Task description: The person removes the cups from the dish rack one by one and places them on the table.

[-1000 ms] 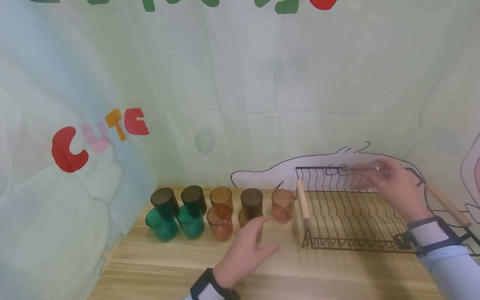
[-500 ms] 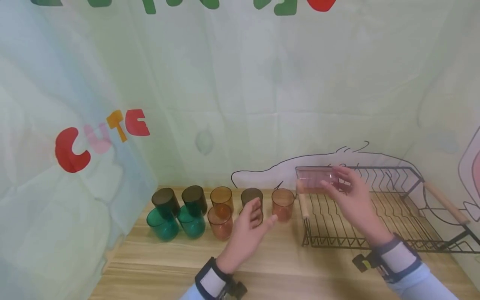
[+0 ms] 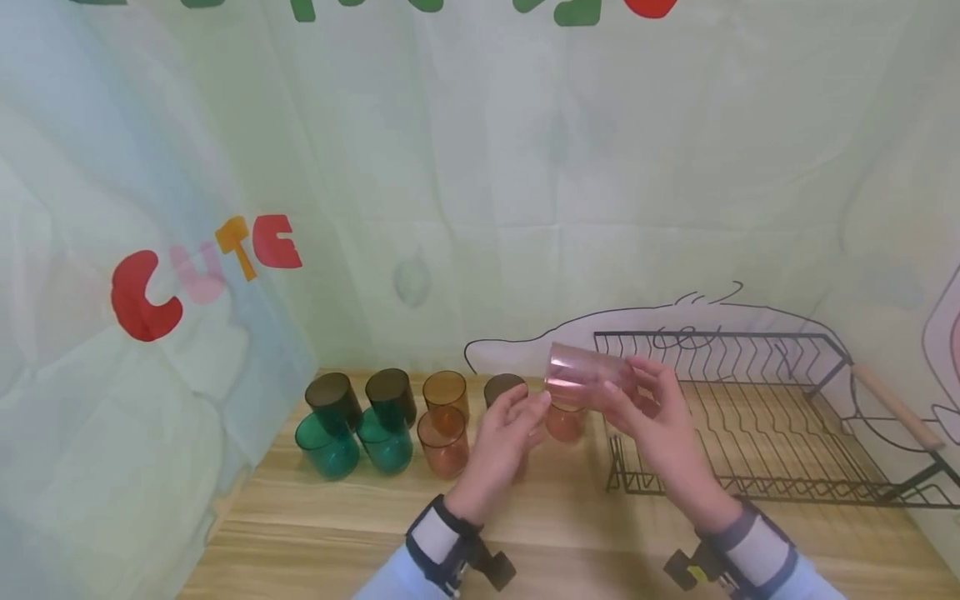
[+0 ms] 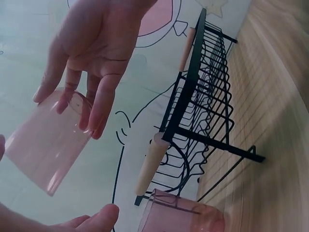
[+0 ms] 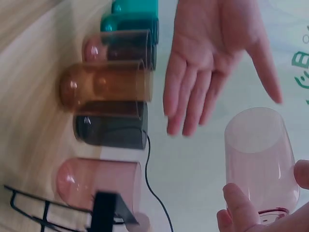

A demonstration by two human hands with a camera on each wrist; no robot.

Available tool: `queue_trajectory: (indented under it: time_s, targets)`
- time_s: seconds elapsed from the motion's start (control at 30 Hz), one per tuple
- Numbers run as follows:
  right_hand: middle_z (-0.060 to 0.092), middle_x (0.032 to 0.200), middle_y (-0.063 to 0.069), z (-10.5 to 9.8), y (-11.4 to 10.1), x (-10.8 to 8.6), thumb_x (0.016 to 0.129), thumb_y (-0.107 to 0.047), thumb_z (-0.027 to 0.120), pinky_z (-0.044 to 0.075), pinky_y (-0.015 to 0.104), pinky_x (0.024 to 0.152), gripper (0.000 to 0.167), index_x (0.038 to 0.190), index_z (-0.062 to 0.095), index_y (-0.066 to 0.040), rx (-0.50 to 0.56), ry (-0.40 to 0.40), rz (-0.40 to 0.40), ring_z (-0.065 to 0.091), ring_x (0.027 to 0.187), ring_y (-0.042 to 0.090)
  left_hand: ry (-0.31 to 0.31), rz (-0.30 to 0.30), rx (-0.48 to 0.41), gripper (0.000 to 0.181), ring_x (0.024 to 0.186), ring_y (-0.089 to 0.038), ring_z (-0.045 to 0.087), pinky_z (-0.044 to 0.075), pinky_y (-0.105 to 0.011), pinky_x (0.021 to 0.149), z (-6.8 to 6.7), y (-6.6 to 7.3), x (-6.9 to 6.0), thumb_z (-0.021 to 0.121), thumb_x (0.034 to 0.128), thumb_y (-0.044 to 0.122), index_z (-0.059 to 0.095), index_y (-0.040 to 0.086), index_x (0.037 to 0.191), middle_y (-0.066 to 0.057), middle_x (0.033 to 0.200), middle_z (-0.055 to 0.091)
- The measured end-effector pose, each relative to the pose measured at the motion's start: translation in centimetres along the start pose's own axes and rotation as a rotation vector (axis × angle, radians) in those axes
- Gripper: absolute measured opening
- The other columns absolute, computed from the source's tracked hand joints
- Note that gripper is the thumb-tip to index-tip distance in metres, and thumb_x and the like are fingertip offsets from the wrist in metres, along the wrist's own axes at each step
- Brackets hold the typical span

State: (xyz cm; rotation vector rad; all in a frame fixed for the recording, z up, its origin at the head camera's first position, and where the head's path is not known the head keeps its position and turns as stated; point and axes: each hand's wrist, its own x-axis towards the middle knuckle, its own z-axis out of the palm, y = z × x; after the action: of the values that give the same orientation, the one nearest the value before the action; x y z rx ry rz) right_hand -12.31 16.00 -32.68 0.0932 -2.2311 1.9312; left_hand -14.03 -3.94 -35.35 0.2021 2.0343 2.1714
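My right hand (image 3: pixel 667 437) grips a clear pink drinking glass (image 3: pixel 585 372) around its base end, in the air above the rack's left end. The glass lies nearly sideways, with its mouth toward the left hand. My left hand (image 3: pixel 495 458) is just left of that mouth, its fingers extended and holding nothing; the right wrist view shows a gap between the left hand (image 5: pixel 207 63) and the glass (image 5: pixel 260 154). Below the held glass, another pink glass (image 3: pixel 565 425) stands on the table, partly covered.
A black wire dish rack (image 3: pixel 750 425) with wooden handles (image 3: pixel 896 406) stands at right. Left of it are two rows of upright glasses: teal (image 3: pixel 327 450), dark grey (image 3: pixel 332 400), amber (image 3: pixel 445 392) and pink (image 3: pixel 442 446). A printed cloth (image 3: pixel 525 208) hangs behind the wooden table (image 3: pixel 315 533).
My right hand has travelled left from over the rack, bringing the pink glass to the left hand's side. The left hand has shifted slightly; the standing glasses stay put.
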Motion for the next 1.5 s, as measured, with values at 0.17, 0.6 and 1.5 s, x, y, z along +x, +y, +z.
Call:
queue_trajectory:
  time_s: [0.17,0.6,1.5]
  targets:
    - [0.040,0.138,0.010,0.9,0.4,-0.5,0.087,-0.038,0.064,0.056,0.029,0.082,0.063,0.137,0.032,-0.017,-0.004,-0.016,-0.013,0.052,0.120,0.031,-0.034,-0.018,-0.066,0.083,0.119,-0.022,0.055,0.050,-0.037,0.096,0.4,0.1,0.3,0.062,0.0823,0.055,0.032,0.007,0.142,-0.009,0.135,0.051]
    - [0.041,0.137,0.007,1.7,1.9,-1.3,0.083,-0.047,0.065,0.054,0.035,0.088,0.068,0.135,0.032,-0.018,-0.048,-0.062,0.094,0.056,0.116,0.029,-0.001,-0.036,-0.124,0.067,0.119,-0.021,0.056,0.051,-0.037,0.095,0.9,0.4,0.1,0.064,0.0840,0.049,0.040,0.010,0.134,-0.008,0.132,0.052]
    - [0.035,0.147,0.018,-4.2,3.1,0.0,0.087,-0.048,0.059,0.031,0.063,0.105,0.066,0.139,0.041,-0.011,-0.857,-0.007,-0.298,0.034,0.134,0.038,0.111,0.215,0.200,0.082,0.125,-0.019,0.048,0.042,-0.037,0.105,1.2,0.0,0.8,0.081,0.0700,0.038,0.037,0.021,0.137,-0.001,0.134,0.049]
